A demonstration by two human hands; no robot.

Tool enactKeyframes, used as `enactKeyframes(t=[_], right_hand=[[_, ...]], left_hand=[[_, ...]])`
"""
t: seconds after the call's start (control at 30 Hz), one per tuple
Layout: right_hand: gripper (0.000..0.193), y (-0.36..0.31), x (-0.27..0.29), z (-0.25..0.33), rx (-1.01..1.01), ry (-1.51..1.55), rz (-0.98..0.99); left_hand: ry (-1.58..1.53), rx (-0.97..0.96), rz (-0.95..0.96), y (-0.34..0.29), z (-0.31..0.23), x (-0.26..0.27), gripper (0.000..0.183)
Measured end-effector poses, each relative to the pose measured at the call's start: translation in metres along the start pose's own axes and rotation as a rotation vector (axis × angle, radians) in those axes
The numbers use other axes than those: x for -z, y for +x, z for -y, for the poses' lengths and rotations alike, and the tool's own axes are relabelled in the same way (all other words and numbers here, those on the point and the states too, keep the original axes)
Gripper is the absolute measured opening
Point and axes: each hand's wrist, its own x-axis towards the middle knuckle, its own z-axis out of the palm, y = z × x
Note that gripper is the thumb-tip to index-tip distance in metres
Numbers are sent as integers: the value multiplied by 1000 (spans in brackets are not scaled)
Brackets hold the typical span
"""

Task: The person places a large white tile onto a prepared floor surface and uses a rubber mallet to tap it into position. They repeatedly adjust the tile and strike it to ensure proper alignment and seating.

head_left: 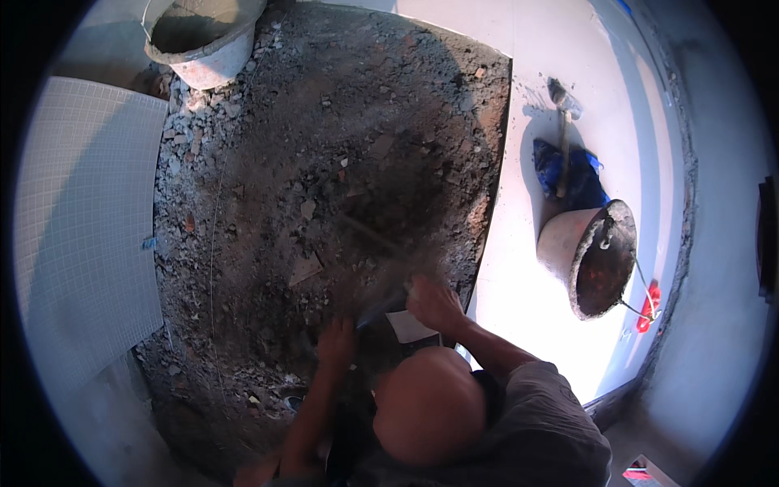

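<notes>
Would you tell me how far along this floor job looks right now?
Done: white tiles cover the right side. In hand: a crouching person's hands work the rubble bed beside the tile edge, one on a blurred light tool. Left: most of the rubble is bare; the mortar bucket holds grey mix.

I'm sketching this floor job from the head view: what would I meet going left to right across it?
White small-squared tile sheet → grey mortar-caked bucket at the top → dark rubble and mortar bed → white laid floor tile → blue crumpled cloth under a hammer → tipped rusty round bucket → red object.
</notes>
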Motion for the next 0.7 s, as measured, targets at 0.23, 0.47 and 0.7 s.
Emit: enactKeyframes(t=[0.23,0.47,0.7], right_hand=[[44,117,151,-83,-189,-144,-681],[36,228,241,-119,-346,-269,-657],[30,82,86,-25,-6,-135,-100]], left_hand=[[-235,257,165,-51,-10,51,36],[-286,247,-134,-91,13,96,33],[-495,452,-479,-163,21,167,34]])
